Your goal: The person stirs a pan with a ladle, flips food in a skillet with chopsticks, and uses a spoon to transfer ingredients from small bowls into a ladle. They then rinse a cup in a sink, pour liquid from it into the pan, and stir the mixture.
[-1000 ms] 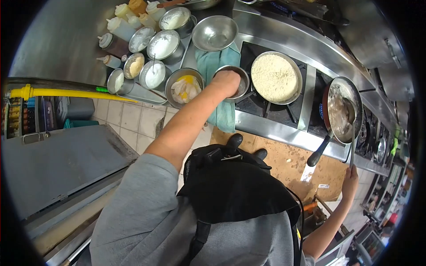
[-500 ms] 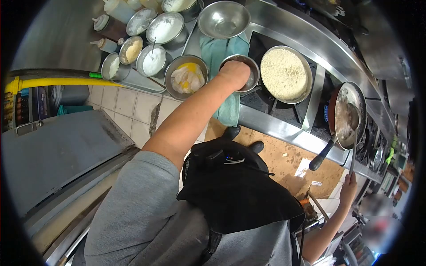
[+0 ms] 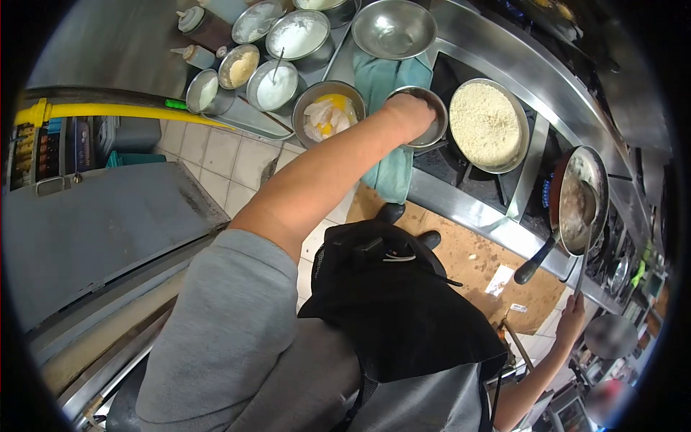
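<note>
My left hand (image 3: 409,113) reaches down into a small steel bowl (image 3: 435,124) at the stove's near left corner; its fingers are hidden inside the bowl. Right of that bowl sits a wide pan of pale breadcrumbs (image 3: 488,124). My right hand (image 3: 573,314), low at the right, is closed round the end of a long ladle (image 3: 586,241). The ladle's cup rests in a frying pan (image 3: 576,198) with brownish contents on a burner.
A steel bowl with egg and pale pieces (image 3: 327,115) stands left of my left hand, on a teal towel (image 3: 389,176). Behind it are tubs of white powder (image 3: 295,36), squeeze bottles (image 3: 205,25) and an empty bowl (image 3: 392,29). Cardboard (image 3: 468,259) covers the floor.
The view has swung, so the stove and bowls sit further right in the picture. My left hand stays in the small bowl, and my right hand keeps hold of the ladle.
</note>
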